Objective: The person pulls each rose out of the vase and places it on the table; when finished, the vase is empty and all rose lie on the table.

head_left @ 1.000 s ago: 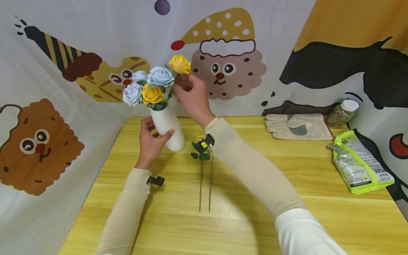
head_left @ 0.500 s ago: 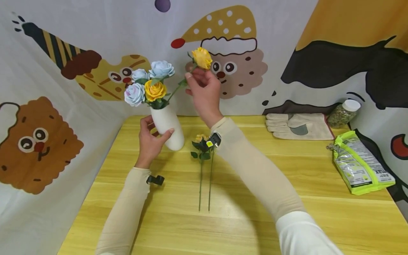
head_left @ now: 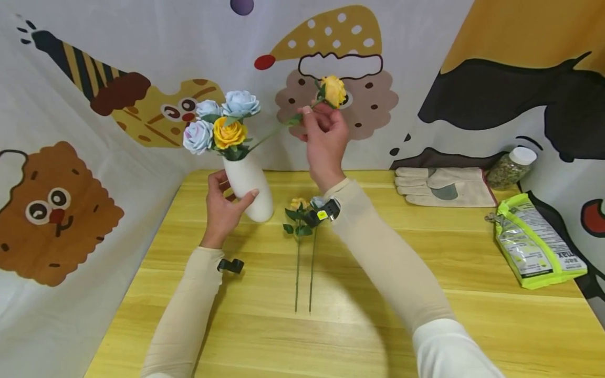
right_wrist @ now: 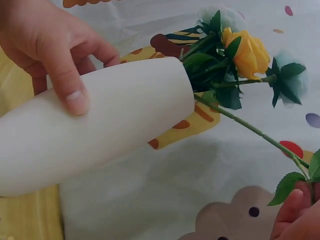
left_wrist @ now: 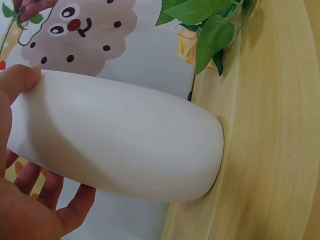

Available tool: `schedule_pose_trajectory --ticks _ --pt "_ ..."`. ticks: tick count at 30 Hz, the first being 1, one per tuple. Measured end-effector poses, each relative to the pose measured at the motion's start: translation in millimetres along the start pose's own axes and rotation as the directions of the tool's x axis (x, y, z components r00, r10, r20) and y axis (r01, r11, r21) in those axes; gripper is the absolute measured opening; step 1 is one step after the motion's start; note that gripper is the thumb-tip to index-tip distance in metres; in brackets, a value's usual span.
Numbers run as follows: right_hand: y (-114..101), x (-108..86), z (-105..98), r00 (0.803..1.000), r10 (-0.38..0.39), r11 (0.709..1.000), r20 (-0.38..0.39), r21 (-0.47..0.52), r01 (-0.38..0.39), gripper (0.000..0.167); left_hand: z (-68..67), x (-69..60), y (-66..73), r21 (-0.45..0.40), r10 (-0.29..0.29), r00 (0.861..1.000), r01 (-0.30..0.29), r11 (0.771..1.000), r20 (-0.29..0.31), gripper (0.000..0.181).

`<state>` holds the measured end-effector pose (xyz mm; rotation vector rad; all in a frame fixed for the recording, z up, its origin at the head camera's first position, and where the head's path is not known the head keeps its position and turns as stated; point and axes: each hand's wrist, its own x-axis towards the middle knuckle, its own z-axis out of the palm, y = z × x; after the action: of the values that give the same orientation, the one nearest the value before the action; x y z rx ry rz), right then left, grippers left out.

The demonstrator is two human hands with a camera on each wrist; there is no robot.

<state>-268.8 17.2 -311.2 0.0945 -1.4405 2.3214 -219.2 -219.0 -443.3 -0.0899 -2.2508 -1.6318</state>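
From afar I saw the left hand (head_left: 224, 212) gripping the white vase (head_left: 249, 184) — the right hand (head_left: 327, 147) pinching a yellow rose (head_left: 333, 92), its stem (right_wrist: 250, 127) slanting from the vase's mouth.

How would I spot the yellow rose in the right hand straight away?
Find the wooden table, then the tilted white vase toward its left. Right of it, the right hand pinches a stem slanting from the vase. The yellow rose tops that stem, apart from the clustered blooms.

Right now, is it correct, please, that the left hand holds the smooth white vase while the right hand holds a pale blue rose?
Not quite: the right hand holds a green-stemmed yellow rose, as the head view shows.
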Motion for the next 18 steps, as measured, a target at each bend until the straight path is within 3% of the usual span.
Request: schedule_pose_trajectory --ticks 4,10,18 --pt "5 -2.4 -6 1.0 -0.006 1.0 -0.026 0.002 0.006 0.01 -1.7 0.1 0.0 -0.011 0.016 1.0 -0.016 1.0 0.005 0.08" --pt "7 -5.3 -5 0.998 -0.044 0.998 -0.053 0.038 0.046 0.008 -3.0 -0.6 0.1 -0.017 0.027 1.0 -0.027 0.999 0.01 0.079" --pt "-10 -3.6 -3 0.992 -0.097 0.987 -0.08 0.118 0.106 0.01 -3.4 0.2 -0.8 -0.004 0.023 1.0 -0.023 1.0 0.01 0.079"
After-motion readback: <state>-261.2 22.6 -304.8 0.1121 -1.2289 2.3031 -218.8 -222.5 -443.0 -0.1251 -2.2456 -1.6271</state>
